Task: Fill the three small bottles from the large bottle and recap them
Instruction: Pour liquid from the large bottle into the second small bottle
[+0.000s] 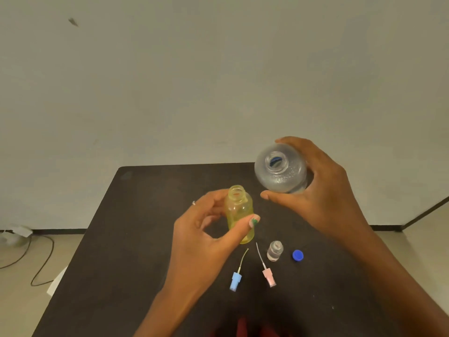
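My left hand holds a small yellow bottle upright between thumb and fingers, its mouth uncapped. My right hand grips the large clear bottle, tilted with its open mouth facing me, above and to the right of the yellow bottle. On the dark table stands a small clear bottle without a cap. Beside it lie a blue spray cap with tube, a pink spray cap with tube and a blue screw cap.
The table's far edge runs just behind the hands, with a pale wall beyond. A cable lies on the floor at the left. Something red shows at the bottom edge near me.
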{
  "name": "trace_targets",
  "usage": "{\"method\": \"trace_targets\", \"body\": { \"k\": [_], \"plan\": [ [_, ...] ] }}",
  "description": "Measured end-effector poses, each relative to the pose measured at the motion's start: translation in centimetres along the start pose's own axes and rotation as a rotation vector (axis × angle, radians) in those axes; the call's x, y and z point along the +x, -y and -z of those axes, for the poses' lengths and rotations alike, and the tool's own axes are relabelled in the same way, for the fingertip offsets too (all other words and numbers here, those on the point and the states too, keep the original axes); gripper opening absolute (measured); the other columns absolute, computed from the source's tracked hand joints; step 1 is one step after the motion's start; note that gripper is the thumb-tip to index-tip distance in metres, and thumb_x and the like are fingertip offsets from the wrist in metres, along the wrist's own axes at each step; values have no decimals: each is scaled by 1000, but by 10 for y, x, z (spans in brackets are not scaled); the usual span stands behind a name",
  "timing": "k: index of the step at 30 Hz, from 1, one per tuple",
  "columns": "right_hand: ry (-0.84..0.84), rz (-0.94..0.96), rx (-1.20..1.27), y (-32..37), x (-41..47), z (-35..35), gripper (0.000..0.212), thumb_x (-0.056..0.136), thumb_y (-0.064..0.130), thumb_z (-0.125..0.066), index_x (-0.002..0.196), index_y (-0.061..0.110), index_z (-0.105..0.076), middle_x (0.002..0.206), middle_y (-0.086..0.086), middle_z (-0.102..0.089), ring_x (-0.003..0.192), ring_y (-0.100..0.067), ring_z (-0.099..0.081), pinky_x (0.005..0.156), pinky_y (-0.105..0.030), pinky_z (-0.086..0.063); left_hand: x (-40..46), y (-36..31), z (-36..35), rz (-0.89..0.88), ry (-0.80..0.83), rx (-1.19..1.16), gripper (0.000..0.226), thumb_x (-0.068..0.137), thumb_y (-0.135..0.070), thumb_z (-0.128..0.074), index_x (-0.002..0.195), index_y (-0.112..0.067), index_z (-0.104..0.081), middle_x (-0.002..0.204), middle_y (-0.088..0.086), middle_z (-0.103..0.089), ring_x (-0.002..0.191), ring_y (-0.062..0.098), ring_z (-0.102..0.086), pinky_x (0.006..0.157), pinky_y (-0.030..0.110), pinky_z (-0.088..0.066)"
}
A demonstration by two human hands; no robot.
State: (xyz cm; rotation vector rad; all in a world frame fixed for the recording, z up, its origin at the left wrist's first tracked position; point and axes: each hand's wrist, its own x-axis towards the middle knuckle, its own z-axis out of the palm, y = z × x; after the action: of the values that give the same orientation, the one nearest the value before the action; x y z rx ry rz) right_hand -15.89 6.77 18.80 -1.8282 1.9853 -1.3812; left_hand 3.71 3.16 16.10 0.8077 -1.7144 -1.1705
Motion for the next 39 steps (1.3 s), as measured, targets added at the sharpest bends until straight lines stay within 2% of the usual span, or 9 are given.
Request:
{"method": "trace_targets", "body": {
  "k": [2, 6, 17, 29, 34, 39],
  "plan": [
    [-5, 39, -17, 8, 4, 2, 77, 56, 33, -88, 123, 24, -51, 114, 9, -59, 102, -5, -54, 87, -14, -42, 3, -15, 4, -18, 8, -5, 38, 66, -46, -77, 102, -35, -70, 95, -13, -74, 89, 8, -70, 80, 14, -52],
    [-32, 114, -42, 23, 9, 6, 75, 58, 28, -89, 124, 22, -52, 117, 5, -60, 106, -12, -56, 87, -23, -43, 5, -30, 9, -62, 29, 7, 38, 66, -44, -78, 102, -39, -70, 95, -13, -73, 88, 10, -70, 78, 16, -54],
    [-42, 238, -137, 49, 15, 16, 69, 64, 22, -87, 124, 13, -55, 116, -1, -60, 104, -22, -58, 88, -24, -43, 7, -38, 13, -80, 38, -11, 37, 66, -45, -77, 102, -40, -71, 95, -7, -72, 87, 20, -69, 72, 23, -58],
    [-31, 283, -206, 51, 17, 19, 66, 66, 18, -85, 125, 13, -55, 120, 1, -58, 109, -21, -54, 91, -16, -37, 10, -41, 15, -103, 37, -2, 37, 67, -45, -77, 103, -38, -71, 93, -9, -71, 88, 22, -68, 74, 27, -59],
    [-37, 297, -226, 51, 19, 20, 66, 67, 16, -84, 126, 14, -54, 121, 1, -58, 111, -20, -52, 93, -14, -35, 10, -43, 15, -110, 33, 0, 36, 66, -45, -77, 101, -43, -70, 93, -10, -71, 86, 16, -68, 75, 25, -59],
    [-41, 308, -243, 52, 20, 22, 66, 67, 15, -84, 126, 14, -55, 123, 0, -57, 113, -21, -52, 93, -13, -34, 11, -45, 14, -118, 42, 14, 37, 66, -45, -76, 102, -41, -70, 91, -11, -70, 84, 14, -67, 75, 22, -58]
  ]
}}
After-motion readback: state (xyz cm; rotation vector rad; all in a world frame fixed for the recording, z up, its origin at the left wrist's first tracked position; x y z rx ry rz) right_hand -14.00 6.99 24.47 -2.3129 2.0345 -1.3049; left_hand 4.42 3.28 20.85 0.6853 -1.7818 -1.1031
